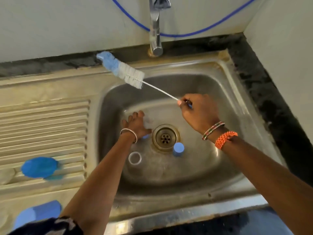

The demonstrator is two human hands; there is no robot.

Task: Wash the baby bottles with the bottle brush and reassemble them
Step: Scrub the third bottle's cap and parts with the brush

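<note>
- right hand (199,112) pinches brush (125,70) handle, bristles toward 10 o'clock.
- left hand (135,123) grips clear bottle (148,122) in sink (220,167).
- no writing readable.

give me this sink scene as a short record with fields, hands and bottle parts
right hand: grips bottle brush by its handle end, bristles raised over the sink's back rim
left hand: down in sink, on a clear bottle
in basin: clear ring, blue cap by drain
tap: no water visible
</note>
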